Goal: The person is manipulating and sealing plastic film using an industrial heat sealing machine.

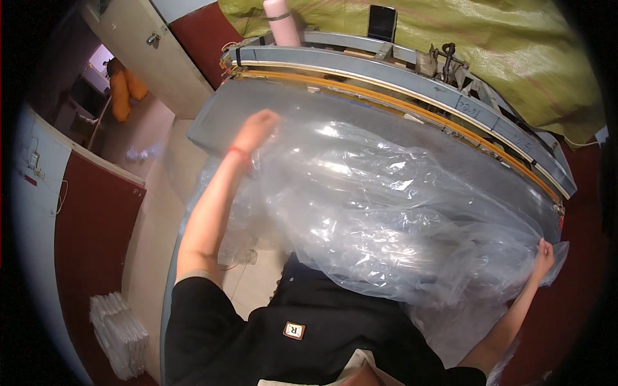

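A large clear plastic sheet [360, 193], crumpled and shiny, spreads over the grey work surface [238, 103] and hangs down its near side in front of me. My left hand [259, 127], with a red band at the wrist, is raised over the left part of the surface. Its fingers are curled closed on the sheet's left edge, slightly blurred. Far to the right, my right hand [544, 256] pinches the sheet's right corner, and a bit of film sticks out past the fingers.
Behind the surface runs a long grey metal bar [360, 67] with an orange strip [386, 93]. A pink bottle [281, 22] and a dark phone [382, 23] stand beyond it. Stacked clear plastic packs [119, 334] lie lower left, near an open door [148, 58].
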The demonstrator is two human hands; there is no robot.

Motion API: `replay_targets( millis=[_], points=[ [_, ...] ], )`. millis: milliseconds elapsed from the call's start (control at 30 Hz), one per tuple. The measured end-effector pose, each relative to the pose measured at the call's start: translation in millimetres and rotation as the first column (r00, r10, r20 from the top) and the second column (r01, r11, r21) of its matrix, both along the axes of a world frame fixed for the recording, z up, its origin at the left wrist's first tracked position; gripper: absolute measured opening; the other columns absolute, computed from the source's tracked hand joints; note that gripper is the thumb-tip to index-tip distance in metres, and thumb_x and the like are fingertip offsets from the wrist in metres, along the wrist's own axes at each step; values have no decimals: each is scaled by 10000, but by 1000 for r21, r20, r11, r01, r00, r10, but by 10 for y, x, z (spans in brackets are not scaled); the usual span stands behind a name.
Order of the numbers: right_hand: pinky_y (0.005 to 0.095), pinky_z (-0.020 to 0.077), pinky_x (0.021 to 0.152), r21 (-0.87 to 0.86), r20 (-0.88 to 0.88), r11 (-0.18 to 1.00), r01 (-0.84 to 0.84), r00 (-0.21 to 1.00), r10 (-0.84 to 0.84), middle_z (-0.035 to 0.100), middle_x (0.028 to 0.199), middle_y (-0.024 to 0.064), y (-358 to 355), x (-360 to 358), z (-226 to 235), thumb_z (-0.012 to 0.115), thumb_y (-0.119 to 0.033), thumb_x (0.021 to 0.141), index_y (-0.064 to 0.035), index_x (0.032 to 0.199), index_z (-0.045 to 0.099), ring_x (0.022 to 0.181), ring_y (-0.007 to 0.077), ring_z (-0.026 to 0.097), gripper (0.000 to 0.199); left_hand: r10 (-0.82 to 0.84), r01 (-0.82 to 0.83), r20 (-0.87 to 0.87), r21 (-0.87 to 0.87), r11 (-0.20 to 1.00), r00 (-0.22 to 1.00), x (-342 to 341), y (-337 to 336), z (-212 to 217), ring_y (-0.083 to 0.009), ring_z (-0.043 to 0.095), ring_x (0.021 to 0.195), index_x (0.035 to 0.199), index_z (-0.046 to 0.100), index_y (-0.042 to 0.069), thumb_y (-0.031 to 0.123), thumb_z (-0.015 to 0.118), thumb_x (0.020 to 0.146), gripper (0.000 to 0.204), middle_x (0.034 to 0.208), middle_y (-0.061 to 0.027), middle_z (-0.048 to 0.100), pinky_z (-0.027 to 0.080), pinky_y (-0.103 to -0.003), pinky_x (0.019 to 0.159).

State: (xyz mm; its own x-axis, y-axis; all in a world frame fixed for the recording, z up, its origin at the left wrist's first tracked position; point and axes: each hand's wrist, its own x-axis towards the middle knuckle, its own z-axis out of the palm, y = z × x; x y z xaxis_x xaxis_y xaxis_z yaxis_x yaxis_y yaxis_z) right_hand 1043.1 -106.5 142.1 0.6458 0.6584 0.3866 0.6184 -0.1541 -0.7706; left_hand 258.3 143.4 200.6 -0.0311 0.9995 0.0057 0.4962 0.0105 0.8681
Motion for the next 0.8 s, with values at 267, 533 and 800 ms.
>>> replay_targets(
  millis=[267,533,800],
  points=[
    [199,359,623,-85,57,996,32,998,-27,500,690,-28,-182,-84,111,604,-172,782,-26,724,555,662,62,436,165,202,159,-634,464,871,747,280,382,-161,-309,561,672,733,540,54,191,597,729,148,700,-118,580,431,-377,552],
    [192,352,626,-17,-10,1000,18,1000,-18,497,688,-30,-248,-28,60,596,-175,786,-20,733,562,669,63,432,167,205,117,-590,460,880,781,407,518,-195,-283,570,672,752,562,54,200,621,713,162,716,-98,593,436,-359,569],
    [175,324,615,46,-70,997,55,996,-52,460,674,-41,-110,-5,113,607,-208,779,-17,731,559,654,57,400,203,79,325,-616,515,793,784,278,765,-255,-247,557,680,814,548,42,157,582,749,136,730,-120,576,435,-320,613]
  ],
)
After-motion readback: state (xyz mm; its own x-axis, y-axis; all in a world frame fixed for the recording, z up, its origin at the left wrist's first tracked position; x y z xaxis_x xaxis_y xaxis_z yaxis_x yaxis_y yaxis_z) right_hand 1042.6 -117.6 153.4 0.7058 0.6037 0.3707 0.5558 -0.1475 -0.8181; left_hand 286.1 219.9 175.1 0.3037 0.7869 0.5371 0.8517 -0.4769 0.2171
